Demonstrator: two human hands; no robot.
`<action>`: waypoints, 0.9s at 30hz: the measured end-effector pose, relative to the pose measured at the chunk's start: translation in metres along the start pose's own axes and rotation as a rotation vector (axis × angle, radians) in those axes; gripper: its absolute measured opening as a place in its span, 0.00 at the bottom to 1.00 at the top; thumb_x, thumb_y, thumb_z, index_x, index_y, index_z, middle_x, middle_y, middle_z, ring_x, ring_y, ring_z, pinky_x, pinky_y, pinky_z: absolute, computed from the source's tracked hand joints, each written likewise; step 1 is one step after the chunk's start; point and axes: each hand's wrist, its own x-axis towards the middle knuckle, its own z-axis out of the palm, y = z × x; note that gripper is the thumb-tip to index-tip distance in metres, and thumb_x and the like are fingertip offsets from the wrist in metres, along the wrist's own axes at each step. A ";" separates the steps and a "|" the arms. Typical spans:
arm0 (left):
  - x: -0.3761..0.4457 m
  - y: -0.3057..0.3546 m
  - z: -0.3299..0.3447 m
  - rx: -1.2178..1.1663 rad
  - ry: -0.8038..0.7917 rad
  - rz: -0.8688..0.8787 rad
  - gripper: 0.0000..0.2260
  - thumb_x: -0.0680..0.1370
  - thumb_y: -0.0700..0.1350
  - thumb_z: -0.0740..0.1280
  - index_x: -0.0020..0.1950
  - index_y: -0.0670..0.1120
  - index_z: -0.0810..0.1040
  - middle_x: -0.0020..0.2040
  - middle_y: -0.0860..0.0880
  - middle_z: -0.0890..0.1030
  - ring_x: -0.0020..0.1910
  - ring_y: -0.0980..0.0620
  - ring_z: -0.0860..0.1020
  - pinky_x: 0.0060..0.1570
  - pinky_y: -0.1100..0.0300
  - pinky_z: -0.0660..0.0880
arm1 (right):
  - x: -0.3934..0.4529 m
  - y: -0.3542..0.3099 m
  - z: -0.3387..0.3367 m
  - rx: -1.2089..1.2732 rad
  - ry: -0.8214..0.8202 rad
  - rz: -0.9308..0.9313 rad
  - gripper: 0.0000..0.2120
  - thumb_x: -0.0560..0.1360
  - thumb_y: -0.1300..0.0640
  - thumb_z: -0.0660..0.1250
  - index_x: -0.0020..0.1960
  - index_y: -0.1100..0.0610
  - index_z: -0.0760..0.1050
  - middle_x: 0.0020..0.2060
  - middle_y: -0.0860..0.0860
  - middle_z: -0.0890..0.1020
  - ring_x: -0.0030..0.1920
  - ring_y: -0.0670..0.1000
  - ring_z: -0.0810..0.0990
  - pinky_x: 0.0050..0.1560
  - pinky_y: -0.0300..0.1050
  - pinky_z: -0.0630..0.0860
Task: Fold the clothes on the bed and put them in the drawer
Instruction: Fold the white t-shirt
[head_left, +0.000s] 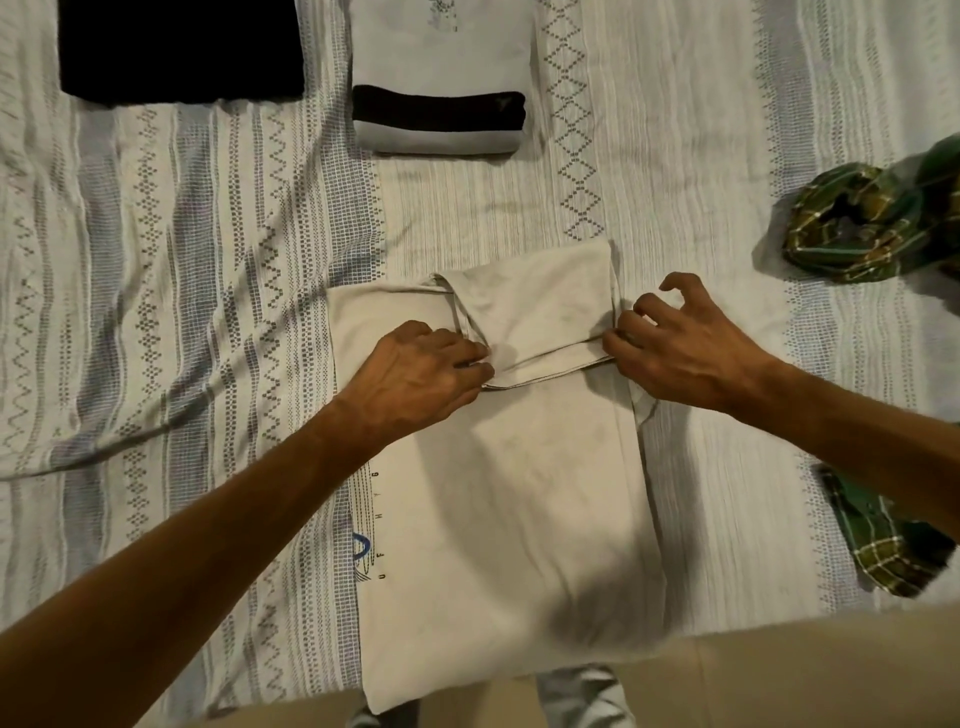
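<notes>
At the bed's (701, 156) near edge, centre: beige shirt (519, 493) lies long axis running away from you, far end already flapped back. Your left hand (415, 374) and right hand (680, 358) each pinch a corner of that flap, equally near. Likely next fold runs along the long axis. Folded stacks sit at far edge.

The black folded garment (182, 49) and the white folded garment (441, 41) ran off the top edge. The green plaid cloth (862, 223) was cut by the right edge, and the right forearm covered part of it lower down. The left hand (415, 374) hid its own fingertips under the beige T-shirt (519, 493) fold. The shirt's blue print was too small to read.
</notes>
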 end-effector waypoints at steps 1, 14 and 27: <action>-0.001 0.001 0.000 0.008 -0.002 0.000 0.11 0.82 0.53 0.70 0.57 0.49 0.87 0.59 0.49 0.86 0.53 0.46 0.85 0.48 0.49 0.79 | -0.002 0.001 -0.001 0.009 -0.021 -0.004 0.16 0.81 0.54 0.56 0.59 0.60 0.78 0.53 0.59 0.82 0.52 0.63 0.81 0.62 0.67 0.68; 0.020 0.007 0.045 -0.086 -0.046 -0.386 0.31 0.86 0.65 0.50 0.86 0.54 0.49 0.86 0.48 0.46 0.85 0.43 0.43 0.81 0.39 0.51 | 0.022 -0.070 0.023 0.425 -0.033 0.326 0.33 0.87 0.40 0.46 0.86 0.53 0.41 0.85 0.50 0.43 0.84 0.52 0.41 0.80 0.68 0.50; -0.018 -0.007 0.040 -0.205 0.080 -0.847 0.36 0.85 0.68 0.44 0.86 0.48 0.43 0.86 0.44 0.44 0.85 0.43 0.43 0.82 0.40 0.44 | -0.048 -0.104 0.036 0.692 -0.010 0.655 0.32 0.87 0.40 0.46 0.85 0.51 0.39 0.85 0.49 0.41 0.84 0.49 0.38 0.82 0.61 0.43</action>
